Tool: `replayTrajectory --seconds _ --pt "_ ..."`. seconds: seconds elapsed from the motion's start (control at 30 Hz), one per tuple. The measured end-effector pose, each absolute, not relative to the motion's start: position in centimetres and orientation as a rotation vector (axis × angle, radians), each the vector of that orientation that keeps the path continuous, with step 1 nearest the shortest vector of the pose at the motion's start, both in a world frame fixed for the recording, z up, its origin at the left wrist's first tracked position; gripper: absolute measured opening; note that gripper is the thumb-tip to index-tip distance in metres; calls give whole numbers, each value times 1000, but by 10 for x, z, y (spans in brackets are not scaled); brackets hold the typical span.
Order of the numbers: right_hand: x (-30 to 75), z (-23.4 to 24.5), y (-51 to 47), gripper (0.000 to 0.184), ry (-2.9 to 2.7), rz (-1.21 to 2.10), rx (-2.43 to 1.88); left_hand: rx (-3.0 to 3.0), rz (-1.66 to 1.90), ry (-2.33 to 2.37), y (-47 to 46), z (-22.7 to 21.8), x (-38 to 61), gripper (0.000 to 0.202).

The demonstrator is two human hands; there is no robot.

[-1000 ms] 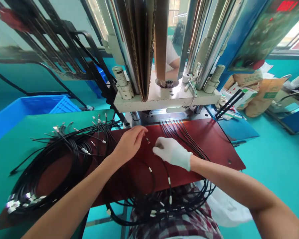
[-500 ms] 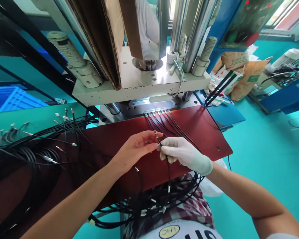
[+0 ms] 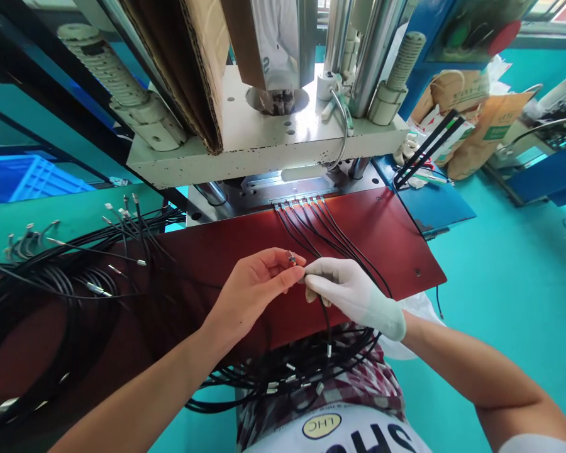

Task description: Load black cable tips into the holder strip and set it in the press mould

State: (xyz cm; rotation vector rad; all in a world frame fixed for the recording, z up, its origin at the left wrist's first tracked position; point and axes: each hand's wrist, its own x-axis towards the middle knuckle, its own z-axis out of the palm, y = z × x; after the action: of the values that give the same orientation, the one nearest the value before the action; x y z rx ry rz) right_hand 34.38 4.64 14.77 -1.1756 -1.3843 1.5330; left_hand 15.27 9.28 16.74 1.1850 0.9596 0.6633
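Observation:
My bare left hand [image 3: 266,277] pinches the metal-tipped end of a black cable [image 3: 292,258] between thumb and fingers. Touching it from the right, my white-gloved right hand [image 3: 342,286] grips the same cable just behind that end. The cable's lower part hangs from the glove over the red-brown board's near edge. Both hands are above the red-brown board [image 3: 396,251]. Beyond them, several black cables [image 3: 332,233] run side by side into the metal mould [image 3: 290,187] under the press. A coiled bundle of black cables [image 3: 245,377] with metal ends lies across my lap.
The press's white plate [image 3: 264,154] and steel columns stand ahead. Piled cables [image 3: 70,296] with metal ends cover the board's left side. A blue crate [image 3: 33,176] is far left. Black-and-green strips [image 3: 427,151] and paper bags [image 3: 490,126] stand at right.
My left thumb and fingers have closed further round the cable's end, which now shows less between the hands. The view has shifted slightly. Cables in the mould look the same.

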Motion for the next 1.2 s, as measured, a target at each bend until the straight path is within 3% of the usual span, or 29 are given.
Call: replayTrajectory --seconds 0.37,0.57,0.77,1.07,1.2 --pt "358 149 51 31 -1407 1876 -848 1213 762 855 93 149 148 1" --pt "350 152 56 36 -1338 1838 -942 1299 887 825 93 154 153 5" --pt "345 148 61 34 -1326 1798 -939 1821 966 1001 97 159 154 7" --pt "344 146 59 36 -1242 1736 -1088 2120 821 976 103 148 139 5" --pt "347 146 58 41 -1218 1741 -1118 2405 743 1102 142 143 128 18"
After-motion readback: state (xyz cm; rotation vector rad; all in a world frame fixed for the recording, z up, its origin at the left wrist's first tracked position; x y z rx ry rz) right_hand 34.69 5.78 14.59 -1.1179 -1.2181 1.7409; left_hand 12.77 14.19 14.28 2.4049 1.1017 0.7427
